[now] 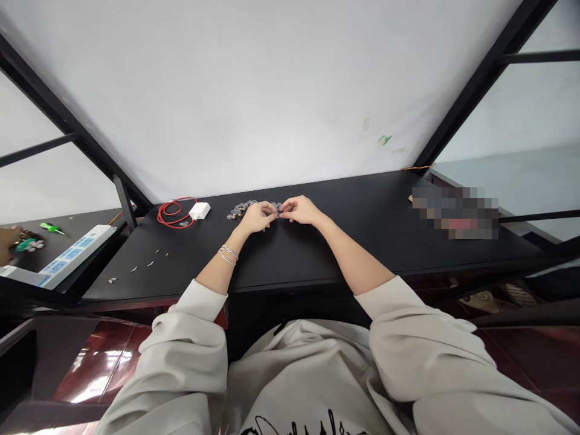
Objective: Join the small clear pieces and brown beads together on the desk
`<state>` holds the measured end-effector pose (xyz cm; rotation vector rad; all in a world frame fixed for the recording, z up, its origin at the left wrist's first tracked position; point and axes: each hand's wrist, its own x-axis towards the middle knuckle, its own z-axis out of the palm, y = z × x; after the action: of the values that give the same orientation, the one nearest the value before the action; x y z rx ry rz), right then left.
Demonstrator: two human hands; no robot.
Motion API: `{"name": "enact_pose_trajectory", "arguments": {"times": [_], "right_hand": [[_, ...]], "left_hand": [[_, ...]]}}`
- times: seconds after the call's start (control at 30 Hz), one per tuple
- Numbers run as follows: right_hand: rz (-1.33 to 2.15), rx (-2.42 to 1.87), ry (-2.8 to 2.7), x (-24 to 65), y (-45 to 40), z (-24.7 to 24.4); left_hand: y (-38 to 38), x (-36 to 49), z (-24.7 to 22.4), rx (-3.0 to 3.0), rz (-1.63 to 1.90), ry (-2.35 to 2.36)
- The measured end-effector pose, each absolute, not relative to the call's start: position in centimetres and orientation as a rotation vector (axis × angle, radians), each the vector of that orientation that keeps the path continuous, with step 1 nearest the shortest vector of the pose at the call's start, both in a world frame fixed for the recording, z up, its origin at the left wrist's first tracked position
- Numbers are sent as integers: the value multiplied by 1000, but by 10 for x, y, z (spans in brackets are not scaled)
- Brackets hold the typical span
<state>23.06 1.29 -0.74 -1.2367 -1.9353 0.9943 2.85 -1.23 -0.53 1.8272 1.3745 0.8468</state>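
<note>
a long black table (362,254) runs across in front of the person, with a lower black side table (90,220) off to the left. on the side table lie a white power strip (72,257) and a green screwdriver (51,228), and another person's hand (8,243) shows at the far edge. on the long table sit a coil of red wire (174,212) and a white charger (199,211). the left hand (258,217) and right hand (301,210) meet mid-table, fingertips pinched together on a small dark piece (278,208), too small to make out, just beside a cluster of little round parts (240,209). thin silver bracelets (229,255) circle the left wrist.
</note>
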Motion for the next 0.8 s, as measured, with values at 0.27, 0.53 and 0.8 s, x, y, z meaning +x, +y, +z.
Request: {"name": "enact_pose_trajectory", "arguments": {"times": [0.27,0.53,0.8], "right_hand": [[977,-1206,-1938,222,6,-8],[1103,-1201,-1745,217,8,-10],[680,-1396,-2059,223,12,-13]], "left_hand": [[-11,30,-7,1784,914,1315],[-13,28,-4,1870,833,1412],[-8,25,-10,1881,805,1497]]}}
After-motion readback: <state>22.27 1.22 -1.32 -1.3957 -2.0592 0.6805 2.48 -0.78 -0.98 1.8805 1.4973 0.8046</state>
